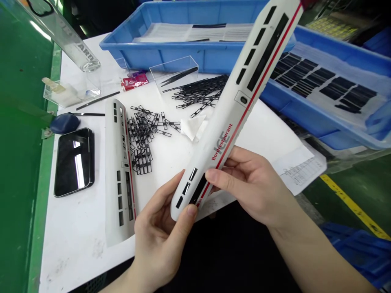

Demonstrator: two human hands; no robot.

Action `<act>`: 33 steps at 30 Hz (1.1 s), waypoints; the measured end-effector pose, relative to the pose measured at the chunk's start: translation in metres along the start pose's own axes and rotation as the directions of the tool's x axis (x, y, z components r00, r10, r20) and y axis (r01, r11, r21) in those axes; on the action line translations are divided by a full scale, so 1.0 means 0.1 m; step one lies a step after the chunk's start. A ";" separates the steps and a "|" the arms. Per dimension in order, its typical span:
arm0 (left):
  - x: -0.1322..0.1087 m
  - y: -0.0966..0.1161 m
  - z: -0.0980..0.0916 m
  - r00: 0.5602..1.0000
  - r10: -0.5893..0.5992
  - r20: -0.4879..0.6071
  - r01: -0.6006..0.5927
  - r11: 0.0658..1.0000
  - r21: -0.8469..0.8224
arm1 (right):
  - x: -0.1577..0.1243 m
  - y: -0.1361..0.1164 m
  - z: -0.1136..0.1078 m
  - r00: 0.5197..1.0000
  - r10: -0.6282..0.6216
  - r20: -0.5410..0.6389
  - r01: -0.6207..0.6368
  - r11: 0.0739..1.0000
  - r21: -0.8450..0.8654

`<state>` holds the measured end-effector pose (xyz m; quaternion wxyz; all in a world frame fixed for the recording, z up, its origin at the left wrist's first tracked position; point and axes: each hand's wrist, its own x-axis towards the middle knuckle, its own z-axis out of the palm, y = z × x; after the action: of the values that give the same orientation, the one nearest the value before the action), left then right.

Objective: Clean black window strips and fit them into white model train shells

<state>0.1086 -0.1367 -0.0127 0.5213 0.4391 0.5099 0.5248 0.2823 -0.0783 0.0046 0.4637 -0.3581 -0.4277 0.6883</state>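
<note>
A white model train car body (pixel 235 118) with a red stripe and the lettering "Bordrestaurant" slants up to the right in front of me, held between both hands. My left hand (pixel 165 228) grips its lower end, thumb on the near side. Higher on the shell, my right hand (pixel 253 183) has its thumb by a dark window strip and its fingers behind. A second white train car body (pixel 114 179) lies on the table to the left. Beside it are a pile of black window frame pieces (pixel 142 138) and another bundle of black frame strips (pixel 201 91).
Blue bins (pixel 171 53) stand at the back; the right bin (pixel 330 118) holds dark strips on white sheets. A clear box with black tweezers (pixel 180 77), crumpled white paper (pixel 192 127), a black phone (pixel 75 160) and a dark blue rounded object (pixel 64 123) rest on the white table.
</note>
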 end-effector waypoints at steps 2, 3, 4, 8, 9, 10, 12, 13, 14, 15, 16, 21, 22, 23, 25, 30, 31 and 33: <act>0.00 0.00 0.00 1.000 0.010 0.002 -0.010 1.000 0.014 | -0.02 -0.02 0.02 1.000 -0.003 -0.019 0.003 1.000 -0.023; 0.00 0.00 0.01 1.000 0.019 0.003 -0.019 1.000 0.022 | -0.02 -0.03 0.04 1.000 -0.001 -0.031 0.000 0.999 -0.038; -0.01 0.01 0.01 1.000 0.030 0.004 -0.030 0.999 0.030 | -0.03 -0.04 0.06 0.999 -0.001 -0.042 -0.001 0.999 -0.053; -0.01 0.00 0.02 0.999 0.033 0.005 -0.033 0.999 0.041 | -0.01 -0.06 0.12 0.998 -0.014 -0.062 0.010 0.998 -0.054; -0.01 0.00 0.02 1.000 0.025 -0.001 -0.025 0.999 0.033 | -0.01 -0.05 0.12 0.999 -0.010 -0.045 0.008 0.999 -0.034; -0.01 0.00 0.02 1.000 0.016 -0.003 -0.016 1.000 0.023 | 0.00 -0.05 0.11 1.000 -0.003 -0.022 0.002 1.000 -0.009; -0.01 -0.01 0.01 1.000 0.006 0.002 -0.006 1.000 0.006 | 0.00 -0.05 0.10 0.999 0.019 0.027 -0.020 0.999 0.039; -0.02 -0.01 0.01 1.000 0.003 0.008 -0.003 1.000 0.002 | 0.00 -0.05 0.09 0.999 0.028 0.041 -0.031 0.998 0.059; -0.02 -0.01 0.00 1.000 0.006 0.016 -0.006 1.000 0.001 | -0.01 -0.05 0.08 0.998 0.034 0.049 -0.037 0.997 0.073; -0.03 -0.01 0.00 1.000 0.012 0.023 -0.012 1.000 0.003 | -0.02 -0.05 0.08 0.998 0.036 0.055 -0.040 0.996 0.081; -0.03 -0.01 0.00 0.999 0.018 0.026 -0.018 1.000 0.010 | -0.03 -0.05 0.09 0.997 0.039 0.059 -0.044 0.995 0.086; -0.06 -0.04 0.01 0.998 0.063 0.004 -0.063 0.994 0.090 | -0.05 -0.07 0.14 0.999 0.053 0.008 -0.053 0.997 0.048; -0.06 -0.05 0.01 0.997 0.075 -0.001 -0.075 0.992 0.102 | -0.04 -0.07 0.14 0.999 0.046 -0.001 -0.046 0.998 0.037; -0.06 -0.06 0.01 0.996 0.087 -0.006 -0.086 0.991 0.106 | -0.03 -0.06 0.15 0.999 0.035 0.001 -0.035 0.999 0.033; -0.05 -0.08 0.00 0.997 0.080 -0.007 -0.079 0.994 0.080 | -0.02 -0.05 0.14 0.999 0.004 0.033 -0.006 0.999 0.043; 0.00 0.00 -0.04 0.991 -0.007 0.131 0.019 0.996 -0.088 | -0.10 -0.12 0.05 0.993 -0.024 0.117 0.023 1.000 0.012; 0.01 0.03 -0.04 0.984 -0.012 0.177 0.030 0.995 -0.098 | -0.13 -0.15 0.03 0.991 -0.008 0.131 0.012 0.999 -0.029; 0.02 0.09 -0.02 0.963 -0.026 0.268 0.058 0.992 -0.112 | -0.21 -0.22 0.01 0.986 0.037 0.163 -0.012 0.988 -0.156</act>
<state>0.1051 -0.1344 -0.0040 0.6214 0.4625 0.4125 0.4795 0.2955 -0.0936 0.0268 0.3890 -0.3399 -0.5123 0.6861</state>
